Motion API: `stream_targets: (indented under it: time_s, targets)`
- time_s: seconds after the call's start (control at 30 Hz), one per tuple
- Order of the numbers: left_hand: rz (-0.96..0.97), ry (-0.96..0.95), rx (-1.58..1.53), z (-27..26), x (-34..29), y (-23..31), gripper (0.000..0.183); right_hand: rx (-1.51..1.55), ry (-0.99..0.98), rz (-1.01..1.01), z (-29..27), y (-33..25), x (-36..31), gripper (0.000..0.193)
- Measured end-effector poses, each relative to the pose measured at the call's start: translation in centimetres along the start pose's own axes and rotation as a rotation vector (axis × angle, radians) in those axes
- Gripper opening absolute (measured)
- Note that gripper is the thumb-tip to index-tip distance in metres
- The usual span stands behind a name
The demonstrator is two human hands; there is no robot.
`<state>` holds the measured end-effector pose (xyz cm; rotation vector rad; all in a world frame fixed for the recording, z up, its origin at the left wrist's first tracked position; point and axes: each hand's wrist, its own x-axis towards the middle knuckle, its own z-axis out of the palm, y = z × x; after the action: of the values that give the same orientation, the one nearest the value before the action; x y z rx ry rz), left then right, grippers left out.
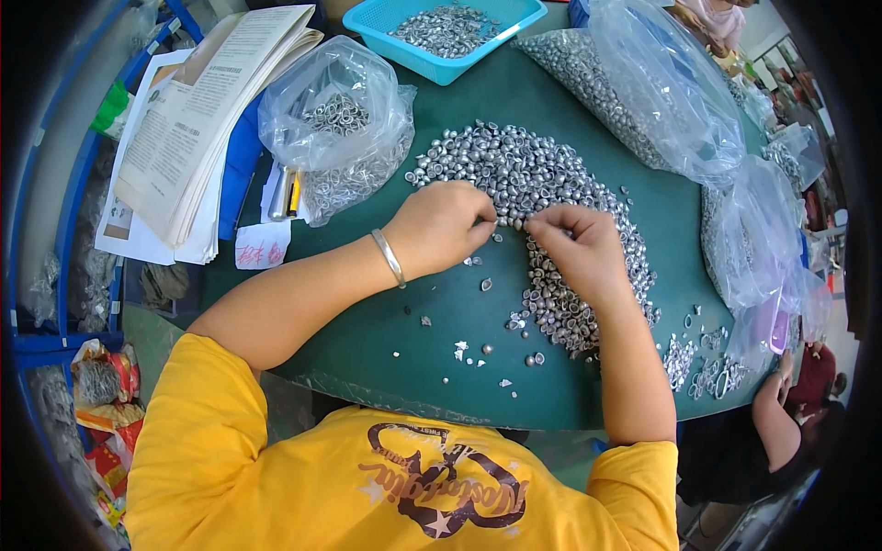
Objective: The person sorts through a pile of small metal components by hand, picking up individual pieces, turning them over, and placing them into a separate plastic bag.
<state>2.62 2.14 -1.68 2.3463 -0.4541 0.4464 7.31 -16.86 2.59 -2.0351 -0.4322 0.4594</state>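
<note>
A large heap of small grey metal domed pieces (524,161) spreads in a curve over the green table (386,321). My left hand (443,225), with a metal bangle at its wrist, is at the heap's near left edge. Its fingers are curled and closed, and what they hold, if anything, is hidden. Over the middle of the heap, my right hand (586,253) pinches thumb and forefinger together. Whatever lies in that pinch is too small to make out among the pieces behind. The two hands are a short way apart, fingertips facing each other.
At the back stands a blue basket (432,69) of metal pieces. Clear bags (344,174) (634,101) of parts flank the heap. Papers (197,129) lie at left. Loose rings and scraps (717,376) lie near right. Another person's arm (776,422) is at far right.
</note>
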Motion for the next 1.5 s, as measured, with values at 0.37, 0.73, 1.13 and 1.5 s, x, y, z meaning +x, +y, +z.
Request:
stream_targets:
  time_s: [0.37,0.73,1.13,1.5]
  targets:
    - [-0.487,-0.042,-0.59,-2.4,-1.7,1.4,0.014,0.114,-0.069,-0.127,2.2,0.4,0.2,0.011]
    - [-0.386,-0.045,-0.64,-1.9,-0.3,3.1,0.01,1.754,-0.037,0.606,2.3,0.6,-3.3,0.016]
    - [0.415,0.165,-0.278,1.1,1.9,8.8,0.008,1.658,0.116,0.309,6.0,0.2,-5.8,0.026]
    - [-0.244,0.267,-0.849,-2.4,-1.3,7.2,0.008,2.18,0.364,-0.405,-7.8,3.7,-5.2,0.041]
